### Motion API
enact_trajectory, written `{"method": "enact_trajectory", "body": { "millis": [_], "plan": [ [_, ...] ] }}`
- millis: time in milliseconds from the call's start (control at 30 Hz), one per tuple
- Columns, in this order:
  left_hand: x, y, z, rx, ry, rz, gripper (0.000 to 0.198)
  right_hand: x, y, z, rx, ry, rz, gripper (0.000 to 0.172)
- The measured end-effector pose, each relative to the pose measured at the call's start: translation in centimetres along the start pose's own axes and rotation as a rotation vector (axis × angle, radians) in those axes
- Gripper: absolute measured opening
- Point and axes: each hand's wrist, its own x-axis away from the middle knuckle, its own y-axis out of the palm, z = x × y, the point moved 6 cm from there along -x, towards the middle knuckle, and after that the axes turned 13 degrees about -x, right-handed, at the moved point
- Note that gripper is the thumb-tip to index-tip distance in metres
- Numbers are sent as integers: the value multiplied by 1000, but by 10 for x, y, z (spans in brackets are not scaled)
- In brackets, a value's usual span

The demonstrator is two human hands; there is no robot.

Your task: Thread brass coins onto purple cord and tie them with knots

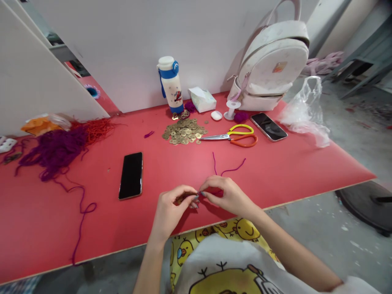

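Observation:
Near the table's front edge, my left hand is closed on some brownish coins, mostly hidden by its fingers. My right hand pinches purple yarn beside the left fingertips; two loose ends of the yarn stick out behind it on the table. The two hands' fingertips meet or nearly meet. Beyond them lies a pile of brass-coloured coins with holes. Scissors with one yellow and one orange handle lie closed to the right of the pile.
The red table also bears a black phone, a second phone, a purple yarn heap, a bottle, a tissue pack, a white spool, a white backpack and a plastic bag.

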Motion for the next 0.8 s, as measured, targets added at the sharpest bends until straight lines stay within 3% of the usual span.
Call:
{"method": "enact_trajectory", "body": {
  "millis": [233, 400, 600, 800],
  "plan": [
    [2, 2, -4, 7, -29, 8, 3, 1, -1, -4, 113, -19, 42, 14],
    [3, 2, -13, -15, -59, 32, 16, 3, -4, 0, 0, 7, 52, 8],
    [2, 1, -18, -53, -36, 137, 7, 7, 0, -9, -177, -54, -29, 12],
    [2, 2, -18, 93, -75, 164, 3, 9, 11, -5, -101, 52, -117, 12]
  ]
}}
